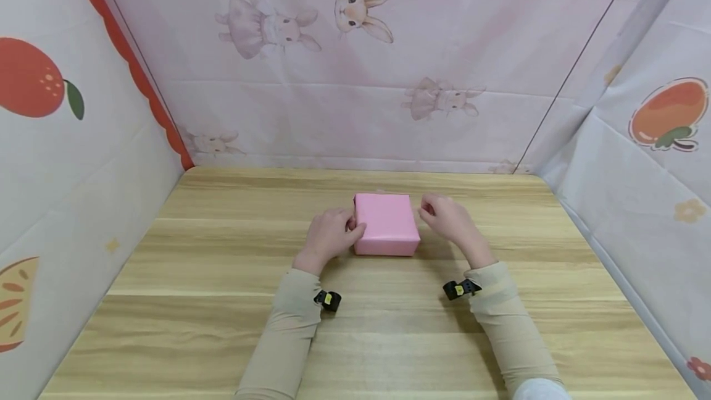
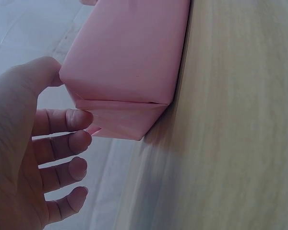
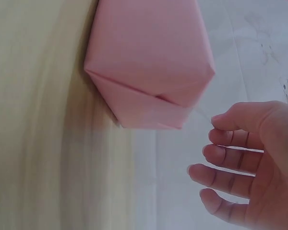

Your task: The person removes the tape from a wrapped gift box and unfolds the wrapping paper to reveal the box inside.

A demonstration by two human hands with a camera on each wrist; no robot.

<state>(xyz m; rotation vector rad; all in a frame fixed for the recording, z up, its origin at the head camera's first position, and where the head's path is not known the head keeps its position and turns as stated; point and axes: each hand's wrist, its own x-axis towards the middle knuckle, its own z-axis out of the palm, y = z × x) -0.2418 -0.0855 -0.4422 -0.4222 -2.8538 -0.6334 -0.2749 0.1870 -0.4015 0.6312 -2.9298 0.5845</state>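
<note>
Fingers (image 2: 78,168) of my left hand (image 1: 330,233) bend loosely at the left end of a pink box (image 1: 386,218), thumb (image 2: 43,72) touching its edge. My right hand (image 1: 450,222), loosely curled, holds nothing, just beside the box's right end. It sits on the wooden surface (image 1: 389,332).

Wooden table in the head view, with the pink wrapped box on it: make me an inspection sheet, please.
Surface: light wood-grain table, box resting on it.
Job's things: glossy pink rectangular wrapped box, folded flaps at both ends.
Clutter: nothing seen.
Left hand: thumb touching the box near a corner, fingers loosely bent.
Right hand: apart from the box, fingers loosely curled, holding nothing.
Cables: nothing seen.
Surroundings: pale pink rabbit-print fabric backdrop behind; white fruit-print fabric side wall on the left, similar one on the right.
</note>
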